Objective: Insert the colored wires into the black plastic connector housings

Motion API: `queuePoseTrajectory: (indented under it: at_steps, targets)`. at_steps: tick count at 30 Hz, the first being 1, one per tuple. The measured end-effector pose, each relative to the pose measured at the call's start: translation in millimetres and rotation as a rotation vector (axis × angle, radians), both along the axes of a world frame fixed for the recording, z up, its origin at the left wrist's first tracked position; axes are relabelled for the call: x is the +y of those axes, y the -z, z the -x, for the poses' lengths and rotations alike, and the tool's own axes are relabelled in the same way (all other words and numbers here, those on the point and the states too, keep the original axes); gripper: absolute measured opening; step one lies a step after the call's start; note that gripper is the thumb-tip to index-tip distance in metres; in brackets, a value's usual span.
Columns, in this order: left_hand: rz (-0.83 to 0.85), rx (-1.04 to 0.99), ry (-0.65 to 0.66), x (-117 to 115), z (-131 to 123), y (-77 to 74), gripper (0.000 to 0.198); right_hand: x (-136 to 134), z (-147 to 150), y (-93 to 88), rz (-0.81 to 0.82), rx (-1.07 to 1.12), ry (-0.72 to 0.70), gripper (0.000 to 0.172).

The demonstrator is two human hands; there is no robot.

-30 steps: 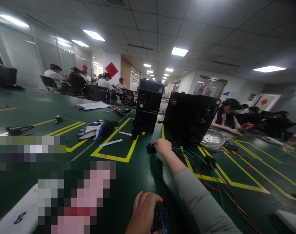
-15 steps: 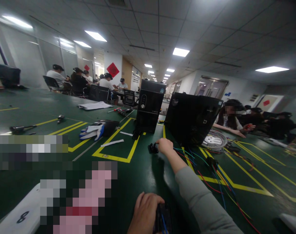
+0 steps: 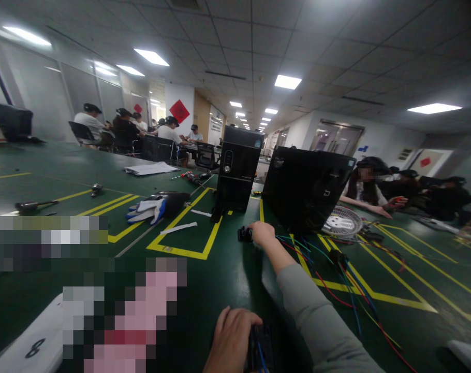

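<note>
My right hand (image 3: 263,234), in a grey-green sleeve, reaches far forward over the green table. Its fingers are closed on a small black part (image 3: 244,234) of a kind I cannot make out, at or just above the tabletop. At the bottom edge, my left hand (image 3: 231,339) has its fingers curled over a dark boxy part (image 3: 261,347) with a blue wire on it. The lower end of that part is cut off by the frame. Red, blue and green wires (image 3: 328,272) lie right of my right forearm.
Two black computer cases (image 3: 239,171) stand ahead of my right hand, the second case (image 3: 305,189) tilted to the right. A round white grille (image 3: 342,221) lies beyond it. To the left are a blue-and-white glove (image 3: 146,210) and paper strips (image 3: 179,227). A person (image 3: 365,186) sits at the right.
The small black part has turned slightly and shifted a little right in my right hand's fingers. My left hand has stayed almost still on the dark boxy part.
</note>
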State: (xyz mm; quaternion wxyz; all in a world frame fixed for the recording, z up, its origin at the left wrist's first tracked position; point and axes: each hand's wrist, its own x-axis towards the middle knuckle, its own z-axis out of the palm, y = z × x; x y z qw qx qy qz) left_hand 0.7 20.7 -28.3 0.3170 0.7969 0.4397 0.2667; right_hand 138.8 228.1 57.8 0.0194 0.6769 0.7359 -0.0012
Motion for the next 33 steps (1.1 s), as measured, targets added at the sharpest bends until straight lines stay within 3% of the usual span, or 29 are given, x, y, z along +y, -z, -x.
queuePoseTrajectory:
  at_steps: [9,14,18,22,24,28,33]
  targets:
    - [-0.014,0.004,0.003,-1.7,0.4,-0.6,0.058,3.7,-1.1,-0.8,0.022,0.046,0.1,0.029]
    - [-0.011,0.004,0.005,-6.4,0.3,-8.1,0.058,-19.6,-10.5,-5.4,-0.14,0.124,0.029,0.036]
    - [0.005,-0.002,0.003,-12.2,1.9,-19.1,0.055,-61.9,-17.8,-4.3,-0.294,0.26,-0.053,0.039]
    - [-0.007,-0.032,0.004,-15.6,3.5,-25.7,0.049,-131.2,-28.5,1.8,-0.285,0.426,-0.12,0.023]
    - [-0.024,-0.046,-0.009,-16.9,3.3,-26.0,0.048,-171.6,-33.4,6.7,-0.222,0.499,-0.143,0.019]
    - [-0.055,-0.088,-0.053,-19.5,2.2,-25.0,0.042,-237.5,-36.8,18.6,0.008,0.702,-0.13,0.026]
    - [-0.083,-0.133,-0.047,-20.6,2.2,-22.2,0.038,-263.9,-31.5,32.0,0.292,1.005,-0.056,0.019]
